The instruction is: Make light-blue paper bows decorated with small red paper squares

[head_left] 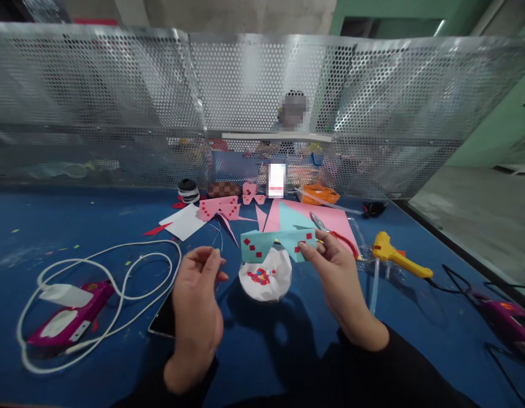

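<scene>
Between the thumb and fingers of my right hand [341,280] is the right end of a light-blue paper cutout [283,237], shaped like a mask and dotted with small red squares. Its left end hangs free over a bowl lined with white paper [283,275], where small red pieces [260,276] lie in a heap. My left hand [199,294] is raised to the left of the bowl, thumb pressed to fingertips. Whether something tiny sits in that pinch is too small to tell. Under the left wrist, a dark phone [163,317] is partly covered.
Pink paper cutouts [220,208], pink sheets [336,218] and red-handled scissors [334,231] lie behind the bowl. A yellow glue gun [400,259] is at right. A white cable [118,283] loops around a purple power strip [71,317] at left. A perforated metal screen [254,73] borders the back.
</scene>
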Tool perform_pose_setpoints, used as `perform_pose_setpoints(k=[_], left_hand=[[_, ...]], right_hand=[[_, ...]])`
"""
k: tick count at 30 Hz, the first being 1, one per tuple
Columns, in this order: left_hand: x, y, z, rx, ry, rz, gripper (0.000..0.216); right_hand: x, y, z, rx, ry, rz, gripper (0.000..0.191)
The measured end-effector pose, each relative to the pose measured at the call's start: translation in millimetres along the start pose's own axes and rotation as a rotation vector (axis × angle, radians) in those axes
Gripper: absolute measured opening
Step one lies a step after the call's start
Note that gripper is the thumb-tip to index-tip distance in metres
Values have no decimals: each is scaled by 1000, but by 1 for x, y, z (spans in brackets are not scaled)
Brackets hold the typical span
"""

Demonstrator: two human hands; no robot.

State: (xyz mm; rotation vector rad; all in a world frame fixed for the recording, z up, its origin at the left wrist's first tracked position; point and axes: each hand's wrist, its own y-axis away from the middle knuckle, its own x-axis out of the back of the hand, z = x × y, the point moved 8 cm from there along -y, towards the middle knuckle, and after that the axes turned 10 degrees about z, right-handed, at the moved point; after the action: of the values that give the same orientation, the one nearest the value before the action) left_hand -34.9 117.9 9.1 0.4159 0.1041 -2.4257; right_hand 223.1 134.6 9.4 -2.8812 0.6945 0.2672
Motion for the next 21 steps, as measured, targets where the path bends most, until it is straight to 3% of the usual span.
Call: perform_pose_setpoints(k=[2,5,7,10,13,17,21], left_hand=[[-1,-4,31,-210,-129,-40,19],[-35,6,71,-645,-561,-329,15],[-60,15,78,-808,-712,-526,19],[-85,23,65,-814,-870,-765,17],[-93,21,52,-729,-969,-894,13],[-97,-8,67,-729,-1050,-883,17],[-120,-67,86,-810,-1202,-802,19]], right_hand=[[0,1,0,10,21,-8,42],[-3,5,-2,24,56,-40,43],[-7,9,-3,32,72,-75,43],[-12,14,-4,49,88,-115,43],[-9,17,-13,160,187,-126,42],[8,32,-44,551,577,-80,47],[18,65,-64,933,779,-42,40]])
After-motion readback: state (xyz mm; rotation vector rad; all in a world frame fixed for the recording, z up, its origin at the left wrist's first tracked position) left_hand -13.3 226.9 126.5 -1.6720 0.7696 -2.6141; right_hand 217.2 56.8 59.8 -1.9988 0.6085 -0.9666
